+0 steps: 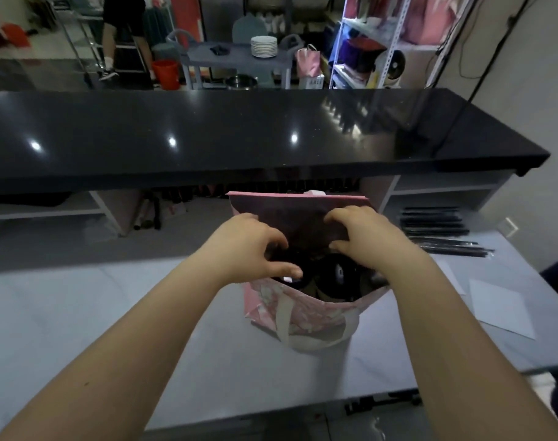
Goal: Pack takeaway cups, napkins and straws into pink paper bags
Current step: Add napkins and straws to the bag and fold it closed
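In the pink paper bag [303, 316], over black-lidded cups [335, 272]: left hand [249, 246], fingers [273, 237] apart; right hand [363, 237], grip unclear. Black straws [436, 227] at two o'clock.

We've got the bag [303, 316] mid-frame on the table [112, 313], cups [335, 272] sitting inside it. Straws [440, 230] lie off to the right of it, a paper sheet [500, 307] below those. Counter [239, 132] runs across the upper half, behind the table.
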A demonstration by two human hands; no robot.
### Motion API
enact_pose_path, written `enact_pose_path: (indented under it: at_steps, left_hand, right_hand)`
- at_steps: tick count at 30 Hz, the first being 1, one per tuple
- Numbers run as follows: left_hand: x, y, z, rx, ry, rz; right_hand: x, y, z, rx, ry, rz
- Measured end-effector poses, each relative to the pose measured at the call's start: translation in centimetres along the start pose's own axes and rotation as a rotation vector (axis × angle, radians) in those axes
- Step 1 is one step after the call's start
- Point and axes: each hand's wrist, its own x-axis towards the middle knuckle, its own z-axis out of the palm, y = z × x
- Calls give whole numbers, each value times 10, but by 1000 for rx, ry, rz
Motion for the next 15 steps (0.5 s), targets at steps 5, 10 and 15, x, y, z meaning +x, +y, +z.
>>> enact_pose_path:
  at_steps: [5, 10, 15]
  left_hand:
    - [4, 7, 3, 163, -145, 96]
    - [-4, 2, 3, 154, -86, 122]
    - [-19, -10, -1, 75, 152, 168]
  right_hand:
    - [-15, -7, 5, -118, -27, -11]
    - [-21, -11, 8, -177, -8, 6]
    - [-24, -36, 16, 82, 72, -82]
